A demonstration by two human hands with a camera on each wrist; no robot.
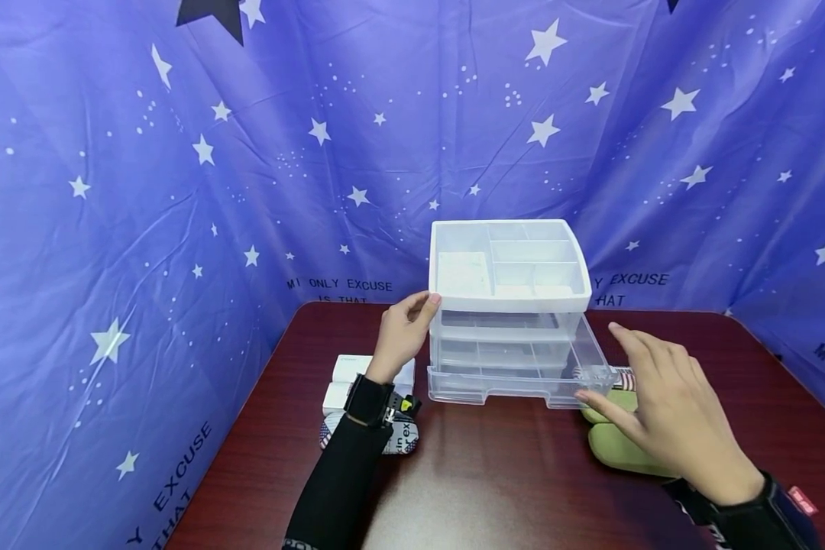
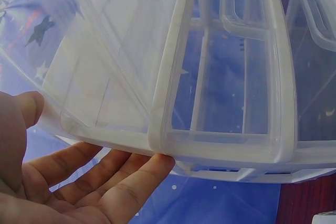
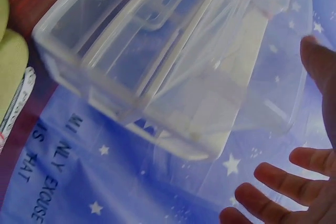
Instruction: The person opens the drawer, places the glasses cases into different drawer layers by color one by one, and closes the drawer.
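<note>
A clear plastic drawer organizer (image 1: 509,305) with white edges stands upright on the table. Its top is a divided tray, and the bottom drawer (image 1: 516,388) juts forward. My left hand (image 1: 404,332) is at the upper left front corner. In the left wrist view, extended fingers (image 2: 131,184) touch the organizer's side edge, with the thumb close to the top tray's rim. To the right, my right hand (image 1: 681,405) is spread, holding nothing. In the right wrist view, fingers (image 3: 283,182) are apart from the organizer's see-through side (image 3: 131,98).
Left of the organizer lie white oblong items (image 1: 349,368) and a grey printed case (image 1: 403,435), partly behind my left wrist. Green oblong cases (image 1: 622,449) and a striped item (image 1: 624,377) lie under and behind my right hand. A blue star-print curtain (image 1: 385,153) hangs behind the table (image 1: 495,481).
</note>
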